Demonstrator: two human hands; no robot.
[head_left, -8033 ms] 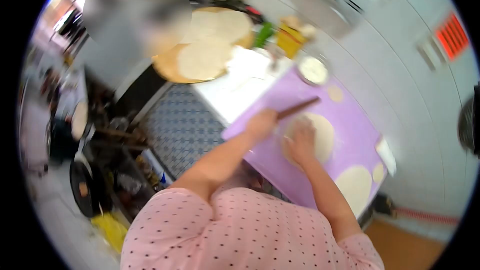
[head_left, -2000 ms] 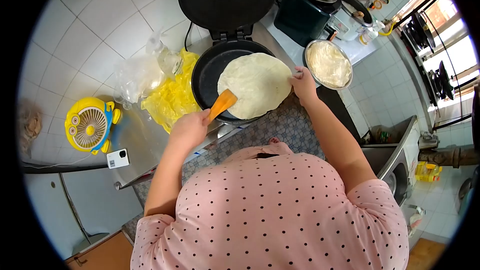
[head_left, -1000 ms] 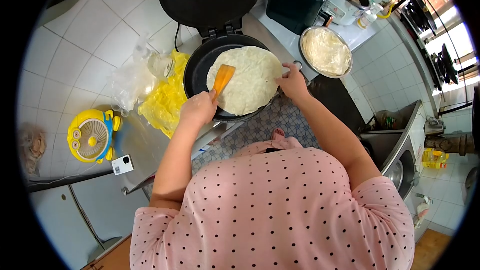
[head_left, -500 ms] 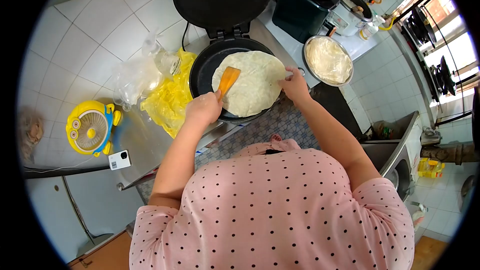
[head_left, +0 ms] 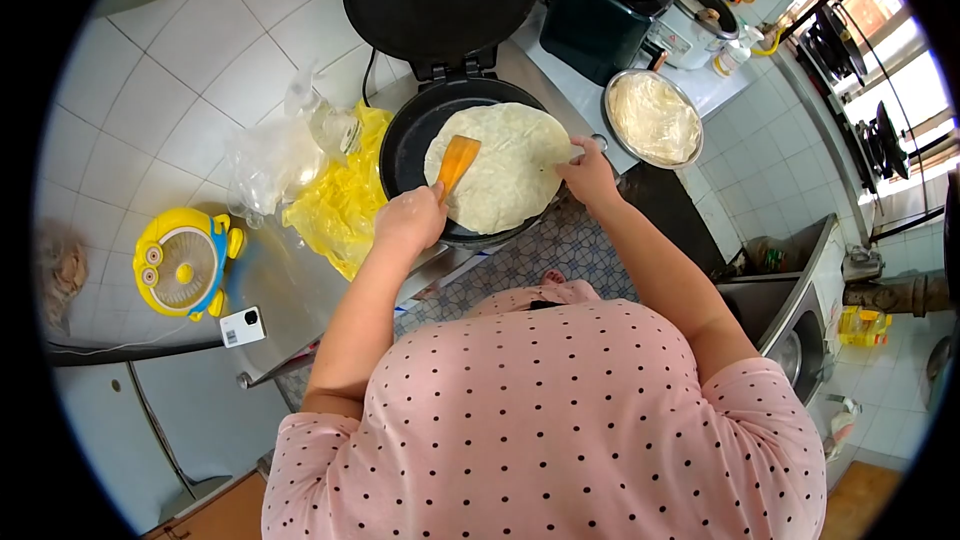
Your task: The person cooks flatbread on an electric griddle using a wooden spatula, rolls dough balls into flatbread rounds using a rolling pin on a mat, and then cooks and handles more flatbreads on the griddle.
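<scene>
A round, pale flatbread [head_left: 510, 170] lies in the black electric griddle [head_left: 402, 145], toward its right side, with the black lid [head_left: 440, 0] standing open behind. My left hand [head_left: 412, 218] is closed round the handle of a wooden spatula [head_left: 460, 160], whose blade rests on the left part of the bread. At the bread's right edge, my right hand [head_left: 588, 172] pinches the rim between thumb and fingers.
Left of the griddle lie a yellow plastic bag [head_left: 335, 202] and clear bags [head_left: 270, 160]. Further left are a yellow fan [head_left: 182, 265] and a phone [head_left: 243, 327]. A covered bowl of dough [head_left: 653, 120], a dark green pot [head_left: 600, 30] and a rice cooker [head_left: 690, 35] stand right.
The view has shifted slightly. Both hands, the spatula and the bread keep nearly the same places.
</scene>
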